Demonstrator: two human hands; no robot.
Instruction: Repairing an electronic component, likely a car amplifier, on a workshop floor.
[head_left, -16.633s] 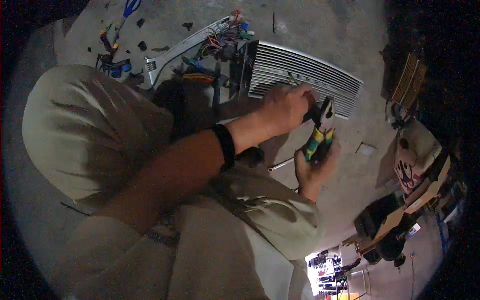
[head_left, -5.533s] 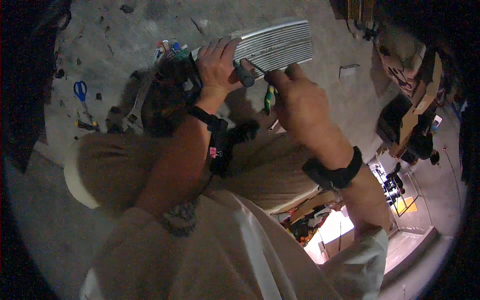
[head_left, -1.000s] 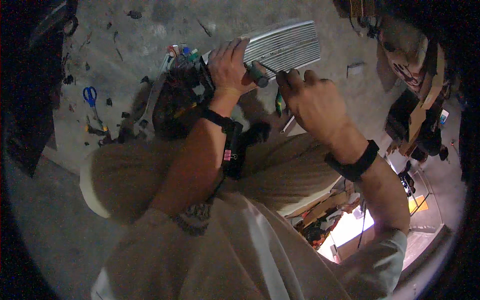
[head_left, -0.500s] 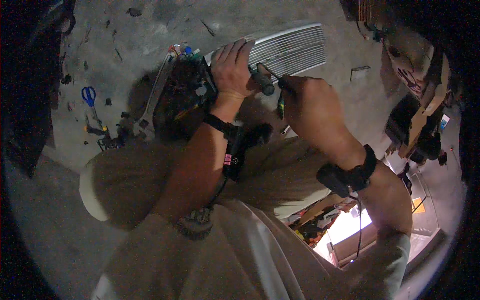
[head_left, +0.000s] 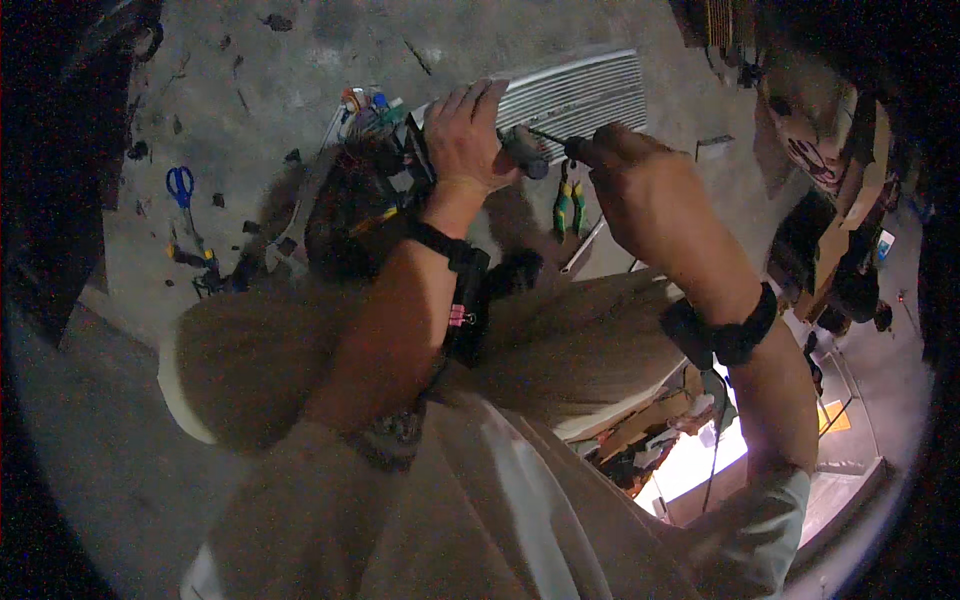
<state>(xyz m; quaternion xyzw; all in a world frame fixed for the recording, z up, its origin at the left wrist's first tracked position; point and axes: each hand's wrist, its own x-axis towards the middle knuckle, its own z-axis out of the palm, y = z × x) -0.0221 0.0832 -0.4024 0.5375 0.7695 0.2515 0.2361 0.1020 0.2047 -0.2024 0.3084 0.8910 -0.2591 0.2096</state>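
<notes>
A pale, ribbed metal panel (head_left: 590, 95) lies on the floor in front of me. My left hand (head_left: 464, 140) presses over its near left end, fingers laid across it and thumb against a dark grey, rounded part (head_left: 526, 152). My right hand (head_left: 640, 180) is closed on the dark handle of a screwdriver (head_left: 572, 145). Its thin shaft points left to the grey part; whether the tip touches is too dim to tell. Pliers with green and yellow handles (head_left: 569, 207) lie just below the tool. Dark wiring and a black housing (head_left: 345, 215) sit left of my left hand.
Blue-handled scissors (head_left: 180, 187) and small dark scraps lie on the concrete floor at left. A metal rod (head_left: 583, 248) rests beside the pliers. Cardboard (head_left: 838, 235) and clutter stand at right. My knee (head_left: 200, 370) is at lower left.
My right hand has shifted right with the screwdriver, uncovering the pliers below it and more of the shaft. My left hand stays nearly in place.
</notes>
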